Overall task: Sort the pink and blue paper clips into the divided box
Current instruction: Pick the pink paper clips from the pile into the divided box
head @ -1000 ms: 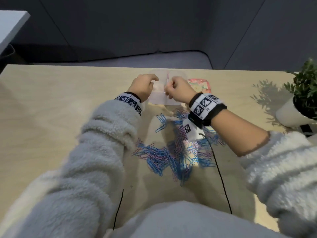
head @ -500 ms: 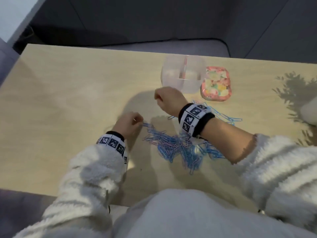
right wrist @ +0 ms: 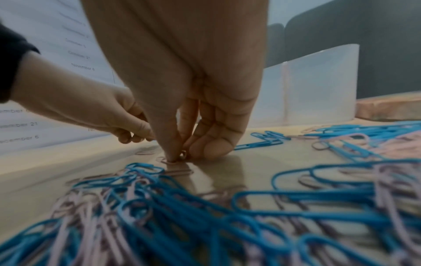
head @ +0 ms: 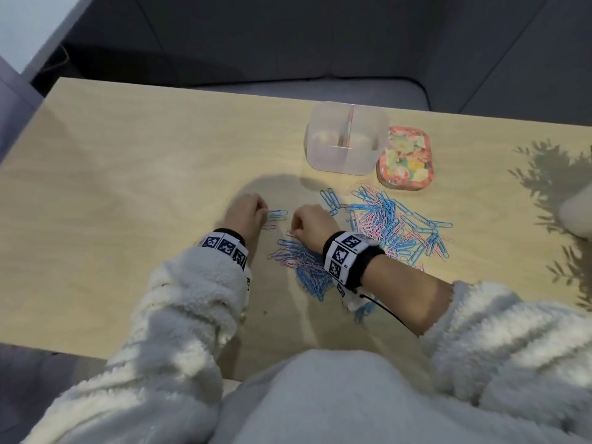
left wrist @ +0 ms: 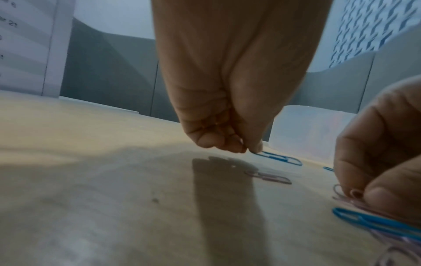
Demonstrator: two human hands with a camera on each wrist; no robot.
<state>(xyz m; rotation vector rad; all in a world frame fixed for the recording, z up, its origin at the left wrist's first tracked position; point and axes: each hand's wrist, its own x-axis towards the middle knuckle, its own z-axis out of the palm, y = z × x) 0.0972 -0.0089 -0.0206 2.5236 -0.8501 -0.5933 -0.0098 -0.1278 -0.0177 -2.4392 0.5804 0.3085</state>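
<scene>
Wooden table (head: 128, 174) fills the view. My left hand (head: 245, 213) pinches the end of a blue clip (head: 278, 214), with a pink clip (head: 270, 226) just beside it. My right hand (head: 312, 227) pinches a pink one off the pile (head: 384, 225). Behind stands the box (head: 346, 155); I cannot tell what is inside. A flowery tin (head: 405, 158) touches its right side.

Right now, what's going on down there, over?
Left hand pinching blue paper clip. Right hand pinching pink paper clip. Clear plastic divided box unobstructed.
</scene>
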